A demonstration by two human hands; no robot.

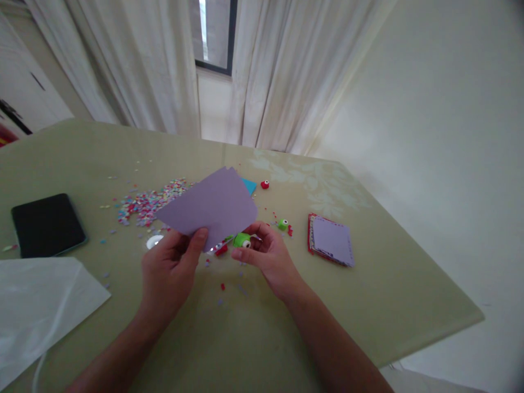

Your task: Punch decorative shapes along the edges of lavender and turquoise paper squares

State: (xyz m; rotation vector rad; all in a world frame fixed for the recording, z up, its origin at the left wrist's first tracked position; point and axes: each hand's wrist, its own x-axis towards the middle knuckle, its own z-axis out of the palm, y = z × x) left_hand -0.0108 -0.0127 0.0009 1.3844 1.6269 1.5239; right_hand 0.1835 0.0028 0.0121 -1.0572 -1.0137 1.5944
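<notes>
Purple paper (216, 202) mid-frame looks light, creasable; I favour edges, left hand (171, 265) pinching one, right hand (273, 259) holding the green gadget (240, 240).

Flat paper sheet (213, 204): uniform pale purple. Rounded, glossy lime-green object (242, 240): green body, white eye, dark pupil. Small rounded green object (282, 224): same eye pattern, with red at its side. Small rounded red object (265, 184): white eye, dark centre. Flat blue paper piece (249, 186): solid bright blue. Squarish paper stack (333, 240): purple top, red showing along the left edge. Heaped paper confetti (141, 207): mixed red, pink, purple, blue and whitish flecks. Smooth olive-beige table surface (409, 305): pale leafy motif at far right. Flat rectangular device (47, 225): black face. Long draped curtains (143, 65): off-white.
</notes>
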